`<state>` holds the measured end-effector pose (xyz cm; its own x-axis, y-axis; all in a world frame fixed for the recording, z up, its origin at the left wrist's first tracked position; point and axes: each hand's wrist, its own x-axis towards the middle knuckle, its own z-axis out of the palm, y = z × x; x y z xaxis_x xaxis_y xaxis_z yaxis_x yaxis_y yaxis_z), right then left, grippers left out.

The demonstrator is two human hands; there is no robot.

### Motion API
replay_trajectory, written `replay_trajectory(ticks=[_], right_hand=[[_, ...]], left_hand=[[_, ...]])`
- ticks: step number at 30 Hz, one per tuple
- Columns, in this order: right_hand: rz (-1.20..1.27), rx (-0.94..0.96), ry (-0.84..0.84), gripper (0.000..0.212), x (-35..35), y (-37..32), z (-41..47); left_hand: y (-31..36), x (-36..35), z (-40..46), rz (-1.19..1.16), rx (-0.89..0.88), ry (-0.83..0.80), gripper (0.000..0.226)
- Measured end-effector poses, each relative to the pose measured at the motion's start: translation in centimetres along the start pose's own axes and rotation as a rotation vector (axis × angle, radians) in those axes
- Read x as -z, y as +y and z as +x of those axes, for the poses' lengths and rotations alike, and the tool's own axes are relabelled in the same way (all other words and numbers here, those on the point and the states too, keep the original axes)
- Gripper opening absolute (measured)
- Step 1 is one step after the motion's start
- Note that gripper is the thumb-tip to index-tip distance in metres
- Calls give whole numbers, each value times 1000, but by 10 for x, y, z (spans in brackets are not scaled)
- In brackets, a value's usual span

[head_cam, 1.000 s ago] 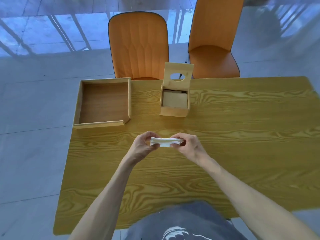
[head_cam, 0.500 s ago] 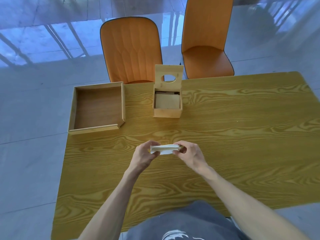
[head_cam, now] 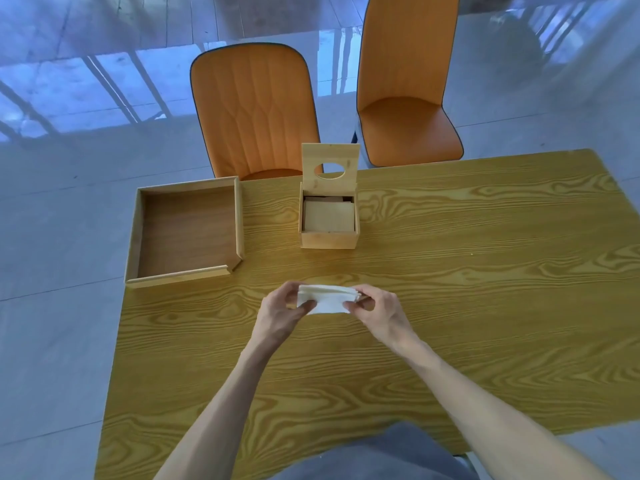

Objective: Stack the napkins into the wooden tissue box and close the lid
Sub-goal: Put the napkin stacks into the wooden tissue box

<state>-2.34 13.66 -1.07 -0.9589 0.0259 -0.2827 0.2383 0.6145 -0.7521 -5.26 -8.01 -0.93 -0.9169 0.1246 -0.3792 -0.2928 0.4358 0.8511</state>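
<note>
Head view, looking down over a yellow wood-grain table [head_cam: 450,306]. Held between both hands above the near middle of the table: a small stack of white napkins [head_cam: 327,299], edges fanned slightly along the top, bowed a little upward in the middle. Left hand [head_cam: 280,313] pinching the left end of the stack, thumb under and fingers curled over the top. Right hand [head_cam: 377,315] pinching the right end in the same way, fingertips [head_cam: 349,306] pressed onto the paper. Both bare forearms stretched out from the bottom of the frame, meeting at the stack. Napkins clear of the tabletop, well short of the box.

Farther back, near the far edge: a wooden tissue box [head_cam: 329,237], open, with a pale wooden panel lying inside. Lid [head_cam: 330,164] stood upright at the back of the box, with an oval hole through it. To the left of the box, apart from it: a shallow wooden tray [head_cam: 133,237], one near corner cut open, hanging partly over the table's left edge. Beyond the table, two orange chairs [head_cam: 256,109] on a glossy grey tiled floor [head_cam: 52,202]. Grey clothing [head_cam: 374,455] visible at the bottom edge.
</note>
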Motion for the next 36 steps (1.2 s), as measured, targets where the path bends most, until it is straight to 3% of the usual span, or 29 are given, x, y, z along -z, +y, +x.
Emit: replay_trajectory(ticks=[6, 15, 24, 32, 36], right_hand=[[195, 5, 72, 35, 30, -26, 46], [242, -30, 173, 39, 55, -60, 113], [15, -65, 320, 37, 46, -64, 139], [-154, -120, 288, 33, 43, -63, 152], [-178, -89, 301, 35, 43, -61, 154]], left_hand=[[49, 23, 42, -161, -86, 62, 32], [99, 30, 111, -111, -58, 202, 33], [102, 21, 129, 127, 85, 309, 34], [100, 16, 128, 173, 113, 362, 28], [96, 10, 130, 189, 134, 362, 41]])
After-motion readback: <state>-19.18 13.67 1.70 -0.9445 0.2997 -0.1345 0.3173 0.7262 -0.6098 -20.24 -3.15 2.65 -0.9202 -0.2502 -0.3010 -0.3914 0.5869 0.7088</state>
